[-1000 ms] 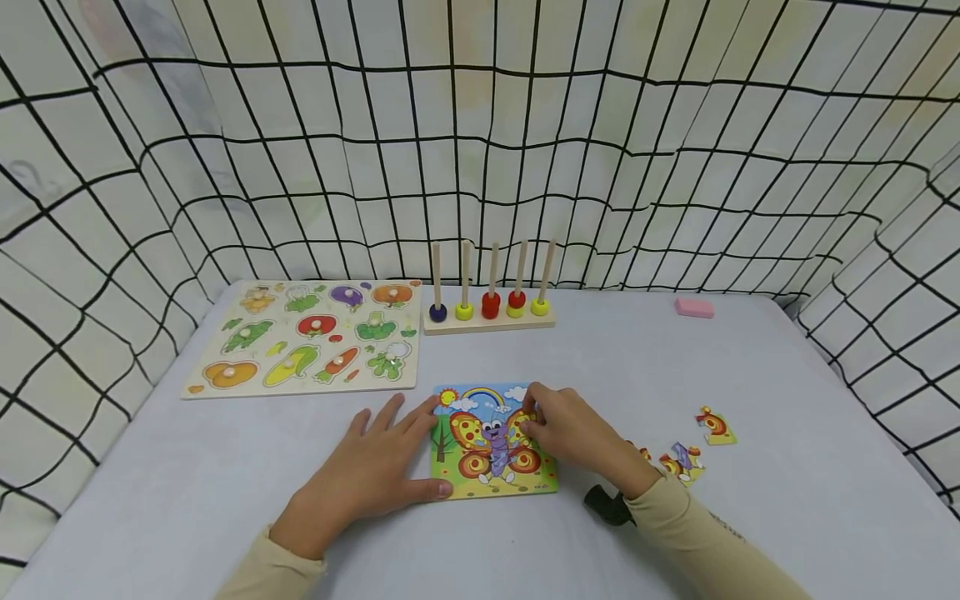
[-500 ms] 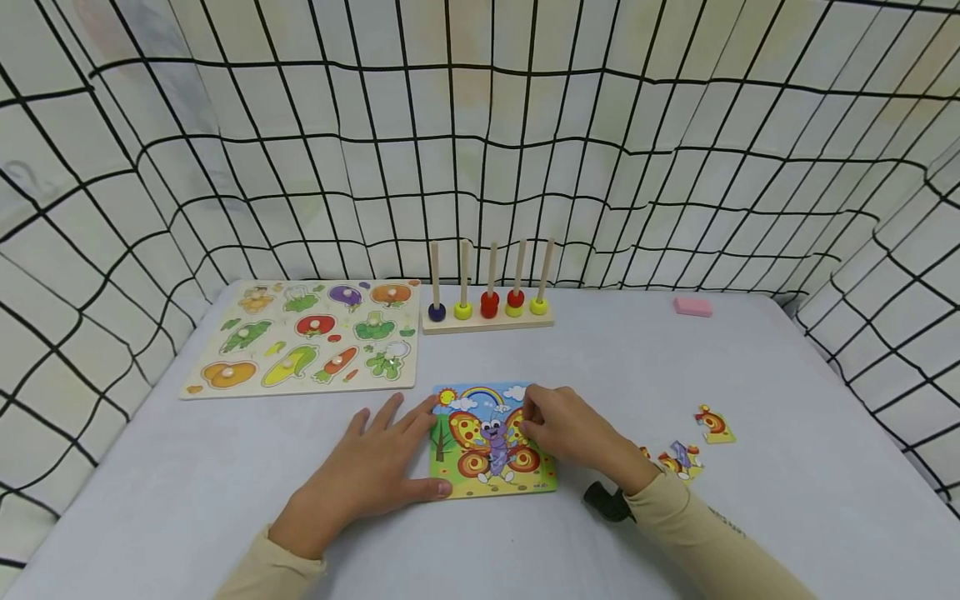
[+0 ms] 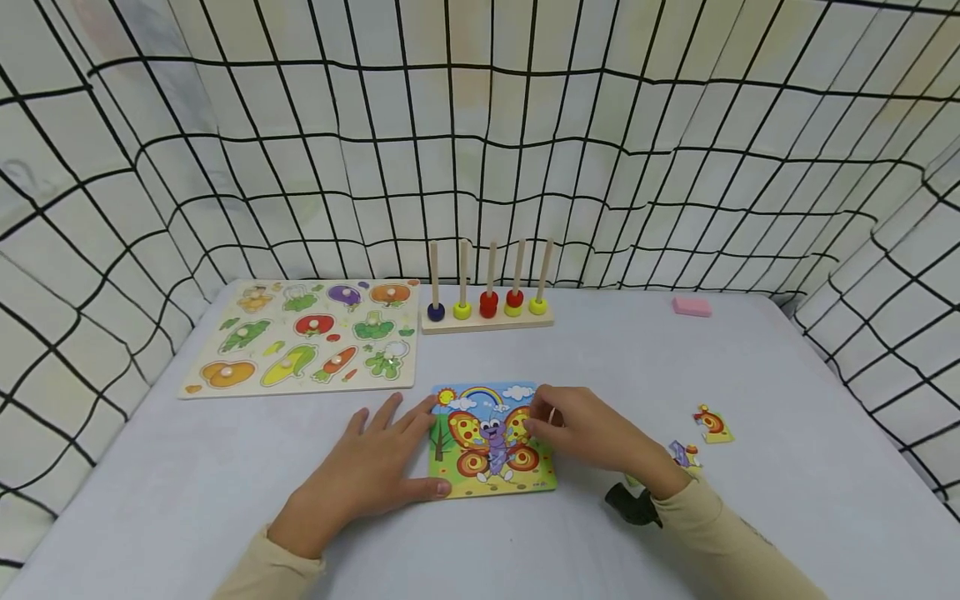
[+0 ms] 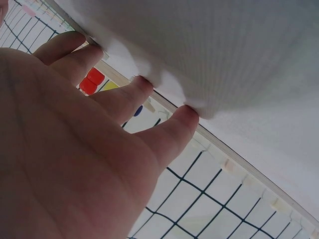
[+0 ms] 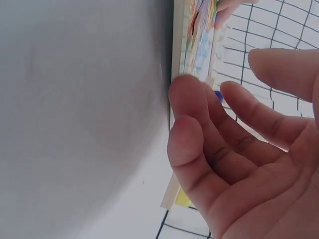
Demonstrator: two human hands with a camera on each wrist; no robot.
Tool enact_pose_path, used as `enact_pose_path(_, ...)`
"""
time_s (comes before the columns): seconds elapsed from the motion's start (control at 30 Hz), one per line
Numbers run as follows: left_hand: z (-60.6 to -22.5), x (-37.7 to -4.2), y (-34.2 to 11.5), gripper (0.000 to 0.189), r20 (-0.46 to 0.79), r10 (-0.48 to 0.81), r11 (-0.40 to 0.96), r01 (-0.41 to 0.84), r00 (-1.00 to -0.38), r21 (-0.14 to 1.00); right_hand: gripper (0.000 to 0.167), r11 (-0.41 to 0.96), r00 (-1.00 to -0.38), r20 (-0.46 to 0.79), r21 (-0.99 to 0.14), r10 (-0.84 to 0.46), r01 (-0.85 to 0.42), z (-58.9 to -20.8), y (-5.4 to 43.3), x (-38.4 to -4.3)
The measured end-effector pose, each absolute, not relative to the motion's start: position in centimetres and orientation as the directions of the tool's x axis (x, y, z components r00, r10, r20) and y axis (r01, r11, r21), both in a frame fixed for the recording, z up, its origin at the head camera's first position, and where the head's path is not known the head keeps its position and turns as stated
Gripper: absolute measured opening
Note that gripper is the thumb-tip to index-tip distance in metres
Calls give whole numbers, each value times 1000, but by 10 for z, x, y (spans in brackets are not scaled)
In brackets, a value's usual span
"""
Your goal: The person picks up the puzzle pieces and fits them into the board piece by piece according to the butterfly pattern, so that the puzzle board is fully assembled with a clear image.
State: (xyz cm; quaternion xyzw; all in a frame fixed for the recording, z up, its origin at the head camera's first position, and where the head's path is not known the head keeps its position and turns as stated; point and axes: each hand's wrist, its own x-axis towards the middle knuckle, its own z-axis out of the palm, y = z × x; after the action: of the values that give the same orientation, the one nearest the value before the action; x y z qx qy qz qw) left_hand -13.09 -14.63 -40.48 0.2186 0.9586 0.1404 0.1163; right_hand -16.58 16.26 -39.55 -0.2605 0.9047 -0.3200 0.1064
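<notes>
A square butterfly puzzle [image 3: 491, 479] lies flat on the table between the hands, its picture showing a rainbow, sun and tree. My left hand [image 3: 371, 467] spreads its fingers along the puzzle's left edge, with the thumb on the lower left corner. At the upper right edge, the fingertips of my right hand [image 3: 592, 429] touch the puzzle. In the right wrist view its fingers [image 5: 185, 142] bend loosely, with the thumb apart and nothing visible between them. Loose puzzle pieces [image 3: 714, 425] lie right of the puzzle; the right wrist hides some.
Behind the left hand lies a wooden vegetable peg puzzle [image 3: 258, 358]. Beside it stands a peg stacker [image 3: 487, 323] with coloured beads. A pink block [image 3: 692, 307] sits at the back right. Black netting [image 3: 487, 137] surrounds the table. A dark object [image 3: 633, 505] hangs by the right wrist.
My right hand has shifted slightly right, and its wrist now covers more of the loose pieces. A gap has appeared between its thumb and index finger. The left hand stays in place.
</notes>
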Motion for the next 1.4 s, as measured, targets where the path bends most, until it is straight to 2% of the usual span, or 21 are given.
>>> enact_pose_path(0.37, -406, -131, -147, 101, -157, 455, 863, 390, -877, 321, 14, 699, -891, 32, -607, -454, -378, -389, 189, -156)
enact_pose_path(0.63, -405, -132, -147, 103, -183, 456, 865, 384, -871, 324, 14, 683, -898, 108, -613, -426, -398, -386, 213, -150)
enact_pose_path(0.9, -406, -133, -149, 114, -176, 464, 858, 391, -868, 332, 21, 691, -914, 112, -622, -389, -370, -383, 241, -144)
enact_pose_path(1.1, -406, -133, -151, 110, -201, 460, 856, 371, -865, 361, 21, 691, -902, 149, -597, -405, -408, -385, 256, -141)
enact_pose_path(1.4, -406, -134, -152, 110, -193, 459, 852, 369, -867, 371, 26, 711, -904, 110, -581, -413, -395, -387, 268, -134)
